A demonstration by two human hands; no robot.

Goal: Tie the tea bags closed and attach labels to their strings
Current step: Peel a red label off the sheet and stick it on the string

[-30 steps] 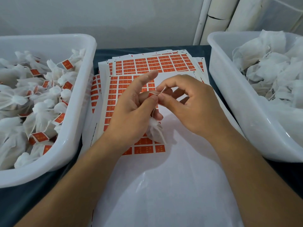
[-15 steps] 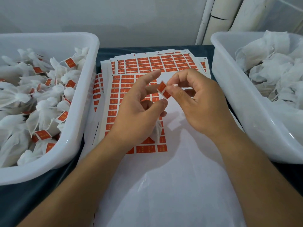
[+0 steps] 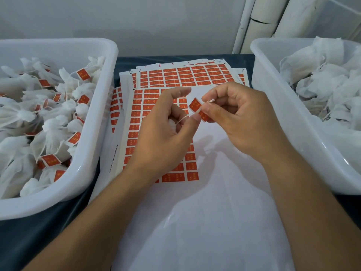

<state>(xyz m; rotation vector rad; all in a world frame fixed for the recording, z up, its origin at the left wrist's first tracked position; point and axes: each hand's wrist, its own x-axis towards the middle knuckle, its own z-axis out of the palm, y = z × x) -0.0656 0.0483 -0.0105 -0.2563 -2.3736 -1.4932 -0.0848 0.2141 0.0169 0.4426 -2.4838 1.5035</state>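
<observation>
Since the earlier frame the label (image 3: 197,108), pinched in the right hand (image 3: 237,122), had unfolded beside the left hand (image 3: 166,132) gripping the string (image 3: 181,119); labelling step, needing the fold closed over it.

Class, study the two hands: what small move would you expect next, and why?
Probably fold the orange label shut over the string. The right hand pinches the label, half open, and the left hand holds the tea bag with its string leading to it.

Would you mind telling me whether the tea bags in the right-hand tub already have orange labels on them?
No, the tea bags in the right tub show only white fabric and strings, with no orange labels visible.
</observation>
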